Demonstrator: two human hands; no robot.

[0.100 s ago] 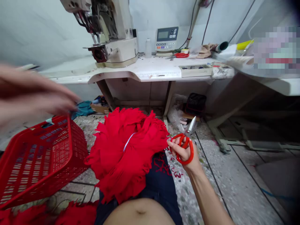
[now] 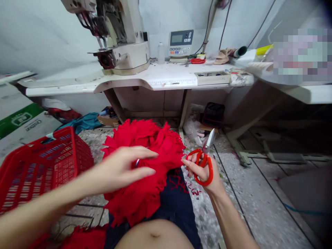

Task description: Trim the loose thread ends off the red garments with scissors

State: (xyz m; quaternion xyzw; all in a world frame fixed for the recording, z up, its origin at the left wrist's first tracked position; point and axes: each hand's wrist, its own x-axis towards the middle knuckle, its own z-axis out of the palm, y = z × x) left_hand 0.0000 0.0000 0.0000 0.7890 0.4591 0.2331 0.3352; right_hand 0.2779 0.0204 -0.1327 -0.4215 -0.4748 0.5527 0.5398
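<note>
While both hands are down at the lap, what are the fingers doing?

— The left hand [image 2: 121, 169] lies on a heap of red cloth [image 2: 160, 145], its fingers [image 2: 140, 154] spread and the thumb set apart from them. They press on the fabric, and I can't see them pinching a fold.

— And the right hand?

— The right hand [image 2: 203, 169] has its fingers curled firmly through the loops of red-handled scissors [image 2: 209, 169]. The blades are nearly shut and point up, away from the person. One fingertip [image 2: 183, 159] touches the ragged edge of the cloth.

— Where's that cloth, and how does it look?

— It sits bunched in a big soft mound over the dark shorts [image 2: 176, 193], between the two hands. Its edges are frayed and fringed, and more red scraps [image 2: 83, 238] lie on the floor at lower left.

— What's around them?

— A red plastic basket [image 2: 52, 166] sits tilted on the speckled floor [image 2: 233, 193], partly behind the left forearm. Farther off, a white tabletop [image 2: 168, 77] carries a sewing machine [image 2: 124, 34], a digital control box [image 2: 181, 43] and a second pair of red scissors [image 2: 197, 61].
</note>
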